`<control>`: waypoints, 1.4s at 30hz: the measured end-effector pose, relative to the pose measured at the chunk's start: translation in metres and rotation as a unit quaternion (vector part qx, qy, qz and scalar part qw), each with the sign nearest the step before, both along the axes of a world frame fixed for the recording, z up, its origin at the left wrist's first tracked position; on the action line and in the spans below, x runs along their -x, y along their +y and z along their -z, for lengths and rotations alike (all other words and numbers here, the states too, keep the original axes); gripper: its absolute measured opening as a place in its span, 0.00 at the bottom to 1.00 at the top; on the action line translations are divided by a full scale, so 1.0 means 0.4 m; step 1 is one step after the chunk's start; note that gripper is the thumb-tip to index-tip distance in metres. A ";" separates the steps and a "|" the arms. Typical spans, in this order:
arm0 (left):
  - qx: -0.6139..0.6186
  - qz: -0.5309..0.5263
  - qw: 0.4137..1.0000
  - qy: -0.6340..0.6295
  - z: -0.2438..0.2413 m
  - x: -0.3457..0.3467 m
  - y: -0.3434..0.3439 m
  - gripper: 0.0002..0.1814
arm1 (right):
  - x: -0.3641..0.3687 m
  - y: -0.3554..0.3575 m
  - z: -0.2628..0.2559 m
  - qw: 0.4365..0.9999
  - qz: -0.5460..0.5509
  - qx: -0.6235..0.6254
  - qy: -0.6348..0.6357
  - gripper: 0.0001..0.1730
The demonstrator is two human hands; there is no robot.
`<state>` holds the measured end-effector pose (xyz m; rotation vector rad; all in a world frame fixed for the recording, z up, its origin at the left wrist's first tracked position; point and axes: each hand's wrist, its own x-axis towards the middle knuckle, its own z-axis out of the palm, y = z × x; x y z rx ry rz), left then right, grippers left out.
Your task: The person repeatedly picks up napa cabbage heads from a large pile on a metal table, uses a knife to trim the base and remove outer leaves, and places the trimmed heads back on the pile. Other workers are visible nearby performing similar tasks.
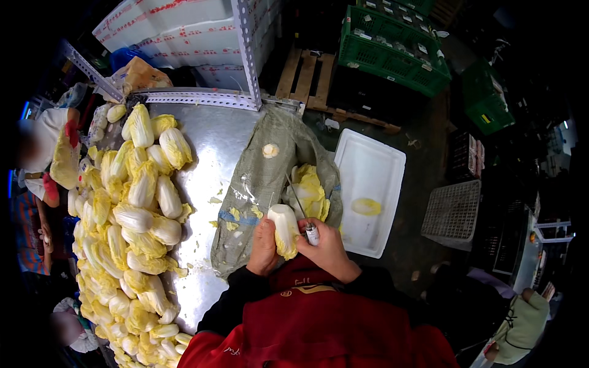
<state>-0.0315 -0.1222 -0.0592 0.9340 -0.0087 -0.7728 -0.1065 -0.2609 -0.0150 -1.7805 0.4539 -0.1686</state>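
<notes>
My left hand [264, 247] grips a trimmed napa cabbage [284, 225] by its side, its white base pointing away from me. In my right hand [326, 247] is a knife [312, 233]; its pale handle sits in the fist and its thin blade slants up and away. The fingers of the right hand lie close against the cabbage's right side. Beyond the blade, loose yellow cabbage leaves [310, 191] fill the mouth of a grey-green woven sack [248, 184]. A round cut stem end [270, 150] and leaf scraps rest on the sack.
A large pile of napa cabbages [138, 221] covers the left of the metal table [202, 161]. To the right stands a white foam box [368, 170] with one leaf inside. Green crates [391, 55] stand beyond on a wooden pallet [306, 76]. Other people [39, 142] are at the left.
</notes>
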 end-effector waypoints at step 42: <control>0.052 0.103 0.993 0.028 -0.043 -0.004 0.037 0.29 | 0.021 0.001 -0.017 0.995 -0.043 -0.063 0.069 0.16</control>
